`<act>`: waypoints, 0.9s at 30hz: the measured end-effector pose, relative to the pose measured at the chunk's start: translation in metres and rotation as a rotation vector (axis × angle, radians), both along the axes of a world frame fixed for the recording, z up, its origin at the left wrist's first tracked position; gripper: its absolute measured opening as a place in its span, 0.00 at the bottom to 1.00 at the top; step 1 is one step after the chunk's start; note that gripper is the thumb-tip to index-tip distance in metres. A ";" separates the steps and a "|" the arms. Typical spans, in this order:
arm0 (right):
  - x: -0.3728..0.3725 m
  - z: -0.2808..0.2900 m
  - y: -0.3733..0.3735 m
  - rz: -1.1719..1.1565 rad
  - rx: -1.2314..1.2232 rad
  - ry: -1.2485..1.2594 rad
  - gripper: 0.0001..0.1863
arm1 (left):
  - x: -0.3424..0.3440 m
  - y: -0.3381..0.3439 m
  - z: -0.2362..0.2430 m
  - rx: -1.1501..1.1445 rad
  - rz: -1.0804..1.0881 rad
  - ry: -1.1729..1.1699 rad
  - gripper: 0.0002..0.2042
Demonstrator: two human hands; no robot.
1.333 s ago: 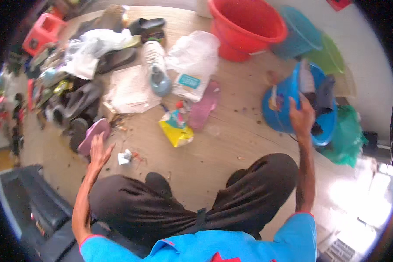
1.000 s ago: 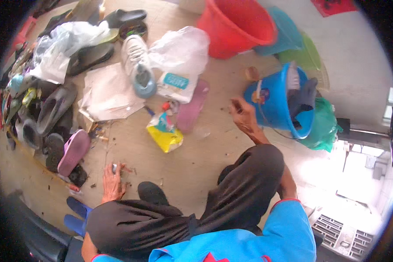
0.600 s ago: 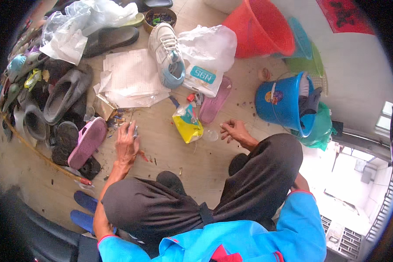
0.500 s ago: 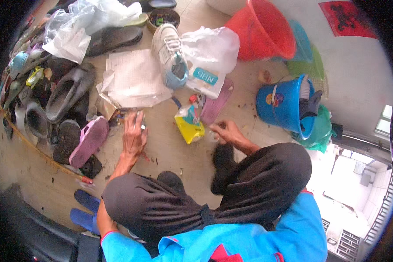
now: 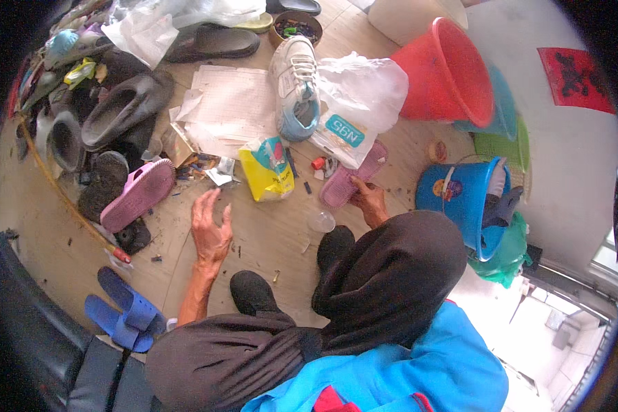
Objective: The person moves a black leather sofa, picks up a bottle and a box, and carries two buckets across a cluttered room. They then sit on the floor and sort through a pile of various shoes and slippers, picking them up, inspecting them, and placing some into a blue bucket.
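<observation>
My left hand (image 5: 211,226) hovers over the floor with its fingers apart and nothing in it. Just beyond its fingertips lie a crumpled white and silver scrap (image 5: 221,172) and small litter. A yellow and teal packet (image 5: 268,172) rests between my hands, farther off. My right hand (image 5: 369,203) grips the near edge of a pink slipper (image 5: 342,184), which lies partly beneath a white paper box (image 5: 338,141). Part of that hand is hidden by my knee. A small clear plastic cup (image 5: 321,221) is beside my right foot.
A white sneaker (image 5: 296,86) stands on a sheet of paper (image 5: 233,103). To the left are piled dark shoes (image 5: 120,117) and another pink slipper (image 5: 141,196). Red (image 5: 432,75) and blue (image 5: 453,189) buckets stand right. Blue sandals (image 5: 127,312) lie near a black seat (image 5: 93,378).
The yellow packet has shifted left, away from my right hand, which now holds the pink slipper. My left hand has drawn back from the litter and opened. The view has shifted too.
</observation>
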State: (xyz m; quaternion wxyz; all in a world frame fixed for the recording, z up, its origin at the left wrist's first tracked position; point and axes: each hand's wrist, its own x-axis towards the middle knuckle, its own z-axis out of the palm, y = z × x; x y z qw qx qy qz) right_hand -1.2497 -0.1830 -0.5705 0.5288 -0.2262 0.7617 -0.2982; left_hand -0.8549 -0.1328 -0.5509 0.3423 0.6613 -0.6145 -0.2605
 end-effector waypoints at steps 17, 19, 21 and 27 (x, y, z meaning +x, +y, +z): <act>0.044 0.019 -0.025 0.500 -0.681 0.326 0.09 | -0.046 0.022 0.002 0.349 -0.027 0.253 0.15; 0.029 0.032 -0.040 0.443 -0.720 0.388 0.09 | -0.041 0.022 0.009 0.356 0.020 0.235 0.14; 0.012 0.049 -0.063 0.410 -0.811 0.513 0.11 | -0.039 0.023 0.008 0.410 0.061 0.276 0.13; 0.026 0.143 -0.178 0.586 -1.283 1.096 0.41 | -0.034 0.017 0.006 0.444 0.119 0.363 0.12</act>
